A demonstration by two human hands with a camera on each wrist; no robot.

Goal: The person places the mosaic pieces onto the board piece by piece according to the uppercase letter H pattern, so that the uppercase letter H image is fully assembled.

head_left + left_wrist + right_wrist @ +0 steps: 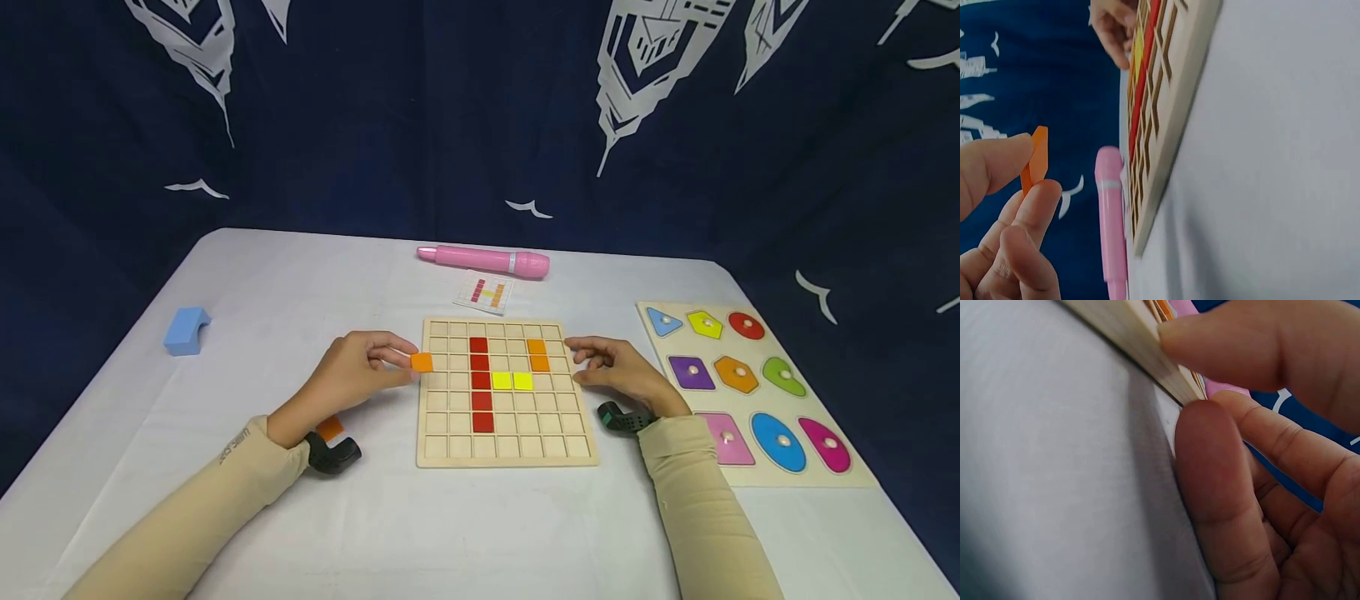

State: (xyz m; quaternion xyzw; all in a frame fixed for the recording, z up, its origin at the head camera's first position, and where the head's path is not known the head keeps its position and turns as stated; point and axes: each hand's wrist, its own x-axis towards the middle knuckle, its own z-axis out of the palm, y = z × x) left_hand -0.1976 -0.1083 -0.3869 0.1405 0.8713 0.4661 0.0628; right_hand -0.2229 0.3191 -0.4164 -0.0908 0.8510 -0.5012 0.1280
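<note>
In the head view my left hand pinches an orange square tile between thumb and fingertips, by the left edge of the wooden grid board. The left wrist view shows the tile held on edge, apart from the board. A column of red tiles, two yellow tiles and two orange tiles lie in the grid. My right hand is at the board's right edge, thumb and fingertips against its side, without wrapping round it. Another orange tile lies partly hidden beside my left wrist.
A patterned card and a pink microphone-shaped toy lie behind the board. A blue arch block stands at far left. On the right, a shape puzzle board lies partly under my right forearm.
</note>
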